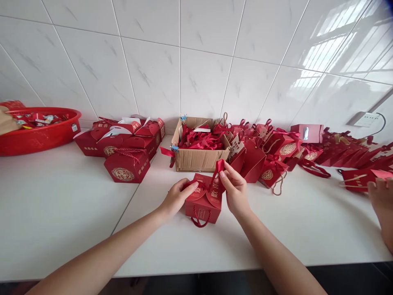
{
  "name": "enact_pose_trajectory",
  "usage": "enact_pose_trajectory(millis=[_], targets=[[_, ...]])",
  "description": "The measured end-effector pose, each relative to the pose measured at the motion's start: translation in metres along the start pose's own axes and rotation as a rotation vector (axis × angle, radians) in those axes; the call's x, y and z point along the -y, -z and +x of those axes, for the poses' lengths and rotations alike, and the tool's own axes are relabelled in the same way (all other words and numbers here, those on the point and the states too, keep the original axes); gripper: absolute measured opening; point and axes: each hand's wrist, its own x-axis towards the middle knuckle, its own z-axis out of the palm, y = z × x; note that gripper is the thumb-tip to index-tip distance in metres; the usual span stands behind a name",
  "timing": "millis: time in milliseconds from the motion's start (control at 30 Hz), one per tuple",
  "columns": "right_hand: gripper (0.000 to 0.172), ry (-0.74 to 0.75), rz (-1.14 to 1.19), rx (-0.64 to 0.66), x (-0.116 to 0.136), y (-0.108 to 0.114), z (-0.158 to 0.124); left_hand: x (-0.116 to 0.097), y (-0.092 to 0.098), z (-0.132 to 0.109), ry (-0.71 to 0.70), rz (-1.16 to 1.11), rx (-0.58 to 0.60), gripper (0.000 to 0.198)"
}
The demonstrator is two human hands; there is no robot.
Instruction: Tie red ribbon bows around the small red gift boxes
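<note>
A small red gift box (203, 207) with gold lettering stands on the table in front of me, its top flaps folded together. A twisted red cord handle (201, 223) hangs down its near side. My left hand (176, 198) is closed on the box's left upper edge, thumb pressed on the top flap; its other fingers are partly hidden. Between thumb and forefinger, my right hand (236, 188) pinches a red ribbon (218, 167) and holds it up above the box's right side. The ribbon's lower part runs down to the flaps.
Behind the box is a cardboard carton (199, 159) of red ribbons. Several red boxes (127, 166) stand left, near a red basin (39, 137) of wrapped sweets. Many finished-looking boxes (284, 149) line the right. Another person's hand (382, 205) touches a red box (357, 180) at far right.
</note>
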Motion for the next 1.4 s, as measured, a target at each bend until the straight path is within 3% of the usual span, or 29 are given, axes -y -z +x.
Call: enact_pose_trajectory(millis=[100,267,400,533,700,767,933,1133,1233,1300,1400], targets=[[0.046,0.009,-0.031,0.060,0.002,-0.002,-0.002,-0.001,0.000,0.000,-0.006,0.015,-0.002,0.033],[0.042,0.022,-0.087,0.118,0.006,-0.003,-0.005,0.001,0.001,0.000,0.006,0.044,-0.016,0.034],[0.037,0.021,-0.170,0.092,0.008,-0.004,-0.006,0.001,0.001,0.000,0.008,0.054,-0.024,0.036],[0.020,0.047,-0.206,0.055,0.007,-0.005,-0.005,0.000,0.000,0.000,0.006,0.052,-0.023,0.035],[0.018,0.176,-0.369,0.011,0.010,-0.006,-0.003,0.000,0.000,0.000,-0.001,0.040,-0.018,0.034],[0.018,0.165,-0.405,0.035,0.011,-0.006,-0.003,0.000,0.000,0.000,-0.004,0.039,-0.014,0.034],[0.022,0.000,-0.372,0.175,0.013,-0.008,-0.004,0.000,0.001,0.001,-0.010,0.047,-0.010,0.034],[0.017,0.101,-0.359,0.090,0.012,-0.008,-0.004,-0.001,0.000,0.000,-0.011,0.057,0.008,0.036],[0.016,0.078,-0.248,0.126,0.013,-0.008,-0.005,0.001,0.000,0.000,-0.027,0.083,-0.028,0.034],[0.016,0.058,-0.170,0.160,0.013,-0.009,-0.006,0.000,0.002,0.000,-0.087,0.140,-0.105,0.031],[0.016,0.037,-0.112,0.176,0.013,-0.009,-0.006,-0.009,0.004,0.000,-0.335,0.372,-0.219,0.027]])
